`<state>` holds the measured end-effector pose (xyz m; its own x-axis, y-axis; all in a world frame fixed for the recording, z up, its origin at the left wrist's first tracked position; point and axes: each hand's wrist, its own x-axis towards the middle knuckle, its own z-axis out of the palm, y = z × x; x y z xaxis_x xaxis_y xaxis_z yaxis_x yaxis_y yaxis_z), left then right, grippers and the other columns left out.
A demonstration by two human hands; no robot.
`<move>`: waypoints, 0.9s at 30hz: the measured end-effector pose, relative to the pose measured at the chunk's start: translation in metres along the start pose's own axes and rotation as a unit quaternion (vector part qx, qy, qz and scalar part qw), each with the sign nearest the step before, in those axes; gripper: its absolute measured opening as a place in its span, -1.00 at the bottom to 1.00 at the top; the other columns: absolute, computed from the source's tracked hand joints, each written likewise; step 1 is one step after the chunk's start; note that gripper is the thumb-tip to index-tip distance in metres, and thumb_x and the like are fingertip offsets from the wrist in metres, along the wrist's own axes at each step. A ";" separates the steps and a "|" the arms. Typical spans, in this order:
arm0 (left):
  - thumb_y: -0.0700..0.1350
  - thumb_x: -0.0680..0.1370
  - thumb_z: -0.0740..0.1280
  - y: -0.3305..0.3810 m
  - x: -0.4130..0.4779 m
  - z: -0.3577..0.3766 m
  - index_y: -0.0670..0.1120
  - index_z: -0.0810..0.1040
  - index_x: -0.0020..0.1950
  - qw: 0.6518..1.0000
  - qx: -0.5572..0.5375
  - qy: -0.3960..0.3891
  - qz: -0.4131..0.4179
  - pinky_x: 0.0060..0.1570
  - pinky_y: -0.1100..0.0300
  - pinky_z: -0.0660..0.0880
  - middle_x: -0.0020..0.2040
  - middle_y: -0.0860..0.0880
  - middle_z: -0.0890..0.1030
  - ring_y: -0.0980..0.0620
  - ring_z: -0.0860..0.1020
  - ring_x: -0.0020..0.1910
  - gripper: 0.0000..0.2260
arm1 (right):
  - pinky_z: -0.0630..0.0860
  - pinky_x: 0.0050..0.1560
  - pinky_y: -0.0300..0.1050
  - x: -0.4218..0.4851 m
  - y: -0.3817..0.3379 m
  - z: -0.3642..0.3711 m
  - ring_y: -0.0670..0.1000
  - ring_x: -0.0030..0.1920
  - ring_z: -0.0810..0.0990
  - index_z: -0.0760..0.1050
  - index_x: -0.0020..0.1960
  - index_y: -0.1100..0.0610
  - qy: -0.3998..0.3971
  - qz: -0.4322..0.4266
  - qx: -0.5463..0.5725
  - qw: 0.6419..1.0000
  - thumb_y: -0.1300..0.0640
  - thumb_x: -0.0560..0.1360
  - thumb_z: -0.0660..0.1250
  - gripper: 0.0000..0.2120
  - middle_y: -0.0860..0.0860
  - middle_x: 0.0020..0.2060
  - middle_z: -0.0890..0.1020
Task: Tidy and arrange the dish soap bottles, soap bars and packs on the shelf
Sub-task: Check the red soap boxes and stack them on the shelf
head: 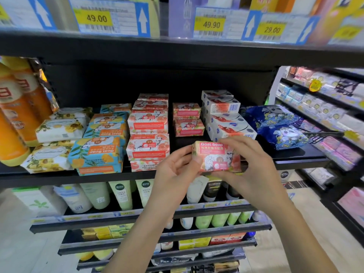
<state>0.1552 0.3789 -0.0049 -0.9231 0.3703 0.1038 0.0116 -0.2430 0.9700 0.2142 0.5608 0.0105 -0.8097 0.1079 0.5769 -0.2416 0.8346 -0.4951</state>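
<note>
Orange plastic dish soap bottles (13,107): at least three are seen.
White flower-printed soft packs (59,131): three are counted.
Blue-and-yellow paper-wrapped goat soap bars (94,152): four are counted.
Pink paper-wrapped rose goat soap bars (147,123): eight are counted, one of them held.
White cardboard soap boxes (222,105): about four are made out.
Dark blue patterned packs (281,136): two are counted.
Readable yellow price tags (97,18): three are counted.

Pale floor (19,253), black side rack (346,223) — bright
</note>
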 end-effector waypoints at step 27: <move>-0.09 0.36 0.66 -0.078 0.053 -0.007 -0.11 0.68 0.25 0.738 0.607 0.018 0.293 0.34 0.07 0.30 0.24 -0.04 0.69 -0.03 0.65 0.24 -0.52 | 0.45 0.08 -0.20 0.140 0.088 -0.029 0.03 0.22 0.57 0.54 0.41 0.09 -0.092 0.121 -0.055 0.987 0.03 0.44 0.58 -0.43 0.04 0.35 0.52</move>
<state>0.1025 0.4116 -0.0767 -0.6321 0.4906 0.5999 0.7288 0.6395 0.2449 0.0948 0.6647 0.0669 -0.9225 0.2195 0.3175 0.0219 0.8511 -0.5246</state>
